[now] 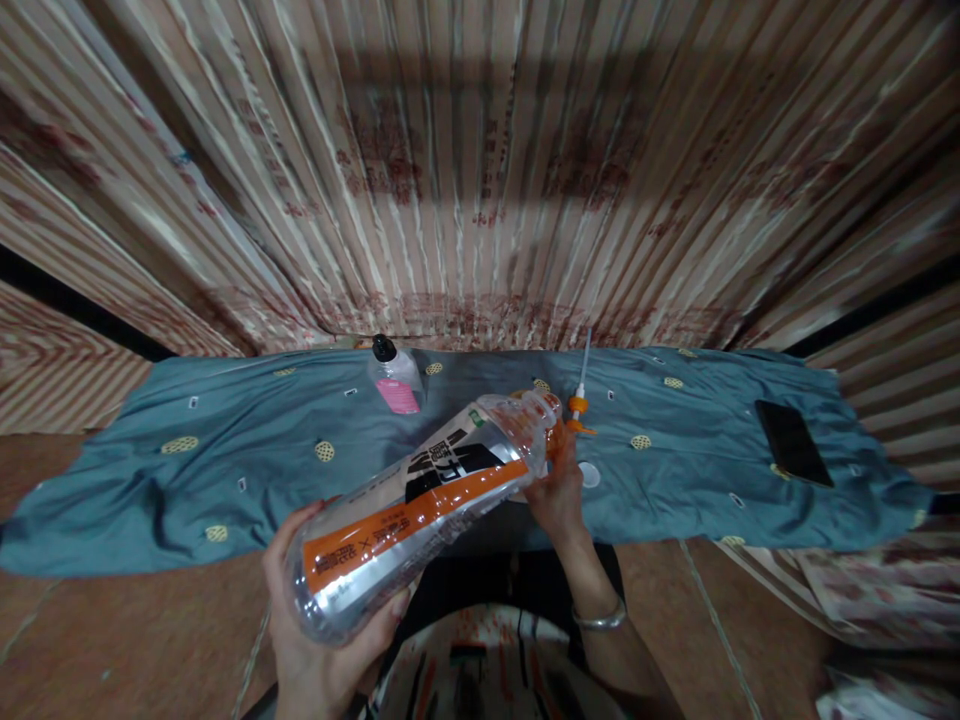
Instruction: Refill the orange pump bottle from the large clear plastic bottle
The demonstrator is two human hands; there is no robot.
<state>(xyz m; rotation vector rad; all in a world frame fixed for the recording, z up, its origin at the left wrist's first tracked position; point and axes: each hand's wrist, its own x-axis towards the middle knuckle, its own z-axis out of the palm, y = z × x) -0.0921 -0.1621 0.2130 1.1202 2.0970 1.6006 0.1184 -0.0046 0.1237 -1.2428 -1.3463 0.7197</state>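
A large clear plastic bottle (420, 500) with a white, black and orange label is tilted in front of me, its neck to the upper right. My left hand (322, 620) is wrapped round its base. At the neck, my right hand (559, 490) has its fingers closed round something orange and partly see-through (556, 438); the bottle hides part of it, and its kind cannot be told. Just past that hand, a pump dispenser top (578, 402), orange and white with a thin tube, lies on the cloth. Near it is a small whitish disc (590, 474).
A small clear bottle with a pink label and black cap (396, 380) stands at the back left. A dark phone (793, 442) lies at the right. Both rest on a blue-green cloth (705, 460) with yellow patterns. Behind hangs a striped curtain (487, 180).
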